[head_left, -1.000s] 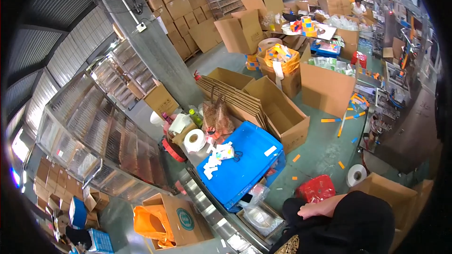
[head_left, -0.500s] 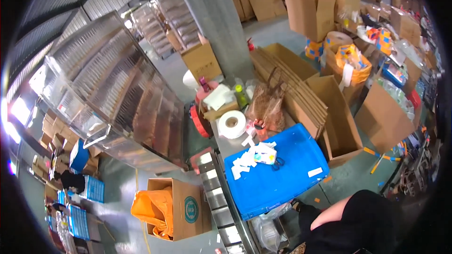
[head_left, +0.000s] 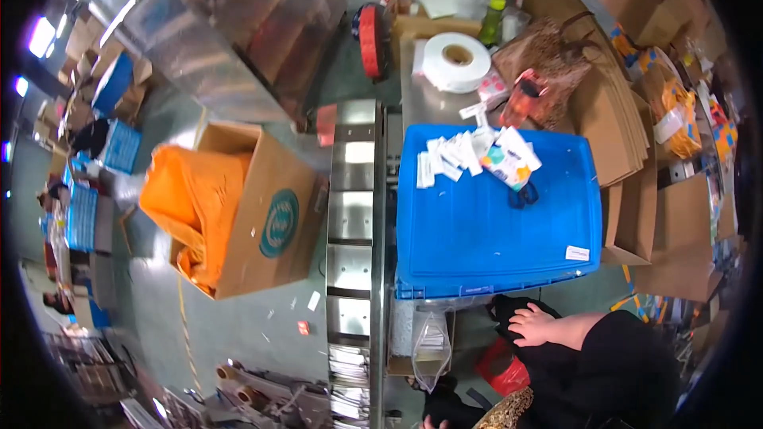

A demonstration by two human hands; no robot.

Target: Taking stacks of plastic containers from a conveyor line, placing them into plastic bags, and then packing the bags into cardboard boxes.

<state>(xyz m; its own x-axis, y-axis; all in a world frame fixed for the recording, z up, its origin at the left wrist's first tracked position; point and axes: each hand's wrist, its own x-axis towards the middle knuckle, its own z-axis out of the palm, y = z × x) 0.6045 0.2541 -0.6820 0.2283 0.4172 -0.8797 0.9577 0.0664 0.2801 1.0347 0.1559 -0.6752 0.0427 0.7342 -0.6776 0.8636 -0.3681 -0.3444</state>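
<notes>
My right hand (head_left: 539, 324) lies flat on black cloth (head_left: 612, 365) just below the front edge of a blue plastic crate (head_left: 493, 230), holding nothing. Small white packets and a colourful carton (head_left: 509, 160) lie at the crate's far end, with dark scissors (head_left: 522, 195) beside them. A red object (head_left: 499, 367) sits just left of the hand. Only a sliver of my left hand (head_left: 425, 423) shows at the bottom edge, by a dark sleeve with a gold patterned cuff; its fingers are hidden.
A metal roller conveyor (head_left: 354, 254) runs left of the crate. An open cardboard box with orange fabric (head_left: 230, 214) stands on the floor to the left. A white tape roll (head_left: 455, 59), brown bag (head_left: 548, 71) and flat cardboard (head_left: 628, 119) lie beyond.
The view has swung down and left, so the crate and conveyor now fill the middle. My right hand stays resting on the black cloth near the red object.
</notes>
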